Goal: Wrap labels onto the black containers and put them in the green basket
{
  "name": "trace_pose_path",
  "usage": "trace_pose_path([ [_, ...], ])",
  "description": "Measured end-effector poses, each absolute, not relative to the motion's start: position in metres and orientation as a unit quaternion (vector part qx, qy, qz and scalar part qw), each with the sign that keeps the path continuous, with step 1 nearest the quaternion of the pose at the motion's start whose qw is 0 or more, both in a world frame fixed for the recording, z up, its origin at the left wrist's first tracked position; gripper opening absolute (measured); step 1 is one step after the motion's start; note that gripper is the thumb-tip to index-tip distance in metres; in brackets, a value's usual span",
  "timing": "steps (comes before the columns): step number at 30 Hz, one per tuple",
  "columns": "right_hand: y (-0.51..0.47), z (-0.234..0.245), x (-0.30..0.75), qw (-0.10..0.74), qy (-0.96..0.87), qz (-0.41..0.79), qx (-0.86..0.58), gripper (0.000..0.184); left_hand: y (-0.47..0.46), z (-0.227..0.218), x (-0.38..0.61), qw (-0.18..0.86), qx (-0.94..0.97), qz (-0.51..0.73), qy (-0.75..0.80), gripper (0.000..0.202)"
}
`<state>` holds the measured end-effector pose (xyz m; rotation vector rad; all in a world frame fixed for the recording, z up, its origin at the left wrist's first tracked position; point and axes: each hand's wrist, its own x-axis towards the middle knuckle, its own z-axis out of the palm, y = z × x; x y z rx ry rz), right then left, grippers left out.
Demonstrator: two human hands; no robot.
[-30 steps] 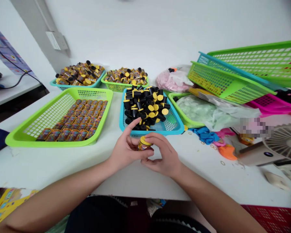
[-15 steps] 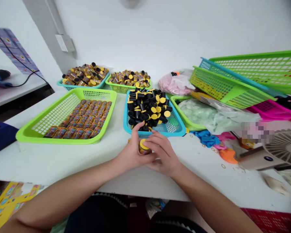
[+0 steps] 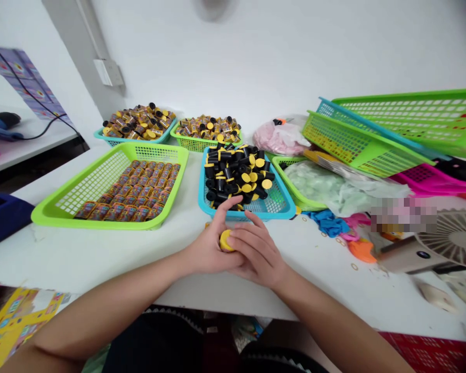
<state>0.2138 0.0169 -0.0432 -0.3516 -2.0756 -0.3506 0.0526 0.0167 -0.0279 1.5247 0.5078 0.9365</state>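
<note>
White bench [image 3: 81,254], green tray [image 3: 93,223] of labelled bottles [image 3: 130,194] at far left. Your left hand [image 3: 212,248] and right hand [image 3: 258,254] meet above bench, fingers curled, pressing yellow-capped bottle [image 3: 226,241] between them; only cap shows. Looks light, smooth plastic, likely slippery: hold by body, not cap. Blue basket [image 3: 283,212] of black tubes [image 3: 235,173] just beyond. Small fan [image 3: 450,238] at far right.

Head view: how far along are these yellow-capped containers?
Looks done: labelled containers stand in rows in the green tray. In hand: one yellow-capped container, held between the left hand and right hand. Left: the heap of bare black containers in the blue basket.
</note>
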Motion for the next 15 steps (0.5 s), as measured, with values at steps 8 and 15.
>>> trace_pose_path([
  [8, 0.021, -0.044, 0.217, 0.457, -0.854, -0.176, -0.175, 0.035, 0.022, -0.028, 0.057, 0.489, 0.701, 0.429, 0.293, 0.092],
  [15, 0.034, -0.036, 0.220, 0.479, -0.839, -0.130, -0.225, 0.067, 0.012, 0.002, 0.024, 0.323, 0.743, 0.430, 0.399, 0.039],
])
